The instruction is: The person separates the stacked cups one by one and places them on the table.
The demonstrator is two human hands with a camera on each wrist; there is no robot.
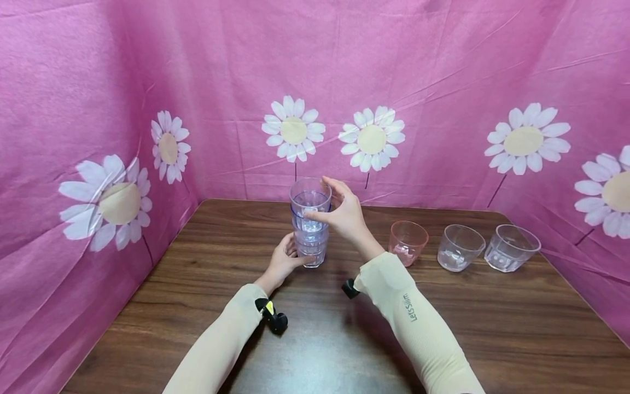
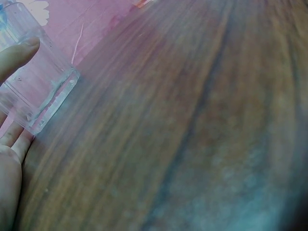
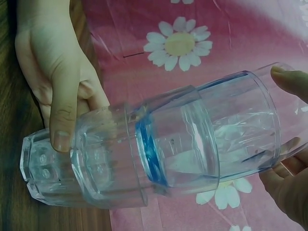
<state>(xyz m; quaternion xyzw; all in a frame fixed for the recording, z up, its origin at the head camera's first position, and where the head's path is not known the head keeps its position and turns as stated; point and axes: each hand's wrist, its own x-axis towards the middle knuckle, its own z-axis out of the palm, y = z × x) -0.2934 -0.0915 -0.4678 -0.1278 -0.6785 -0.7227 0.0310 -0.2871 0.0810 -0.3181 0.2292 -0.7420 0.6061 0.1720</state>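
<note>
A stack of clear plastic tumblers (image 1: 310, 221) stands on the wooden table (image 1: 443, 323), the inner ones tinted blue. My left hand (image 1: 284, 261) grips the bottom tumbler (image 3: 67, 168), thumb across its side. My right hand (image 1: 342, 210) holds the top tumbler (image 3: 240, 130) near its rim with fingers curled round it. In the left wrist view the bottom tumbler (image 2: 36, 91) sits at the upper left with my fingertips (image 2: 19, 50) on it.
To the right stand a pink cup (image 1: 407, 242) and two clear cups (image 1: 460, 247) (image 1: 512, 247) in a row. Pink cloth with daisies (image 1: 374, 71) walls the table at the back and both sides.
</note>
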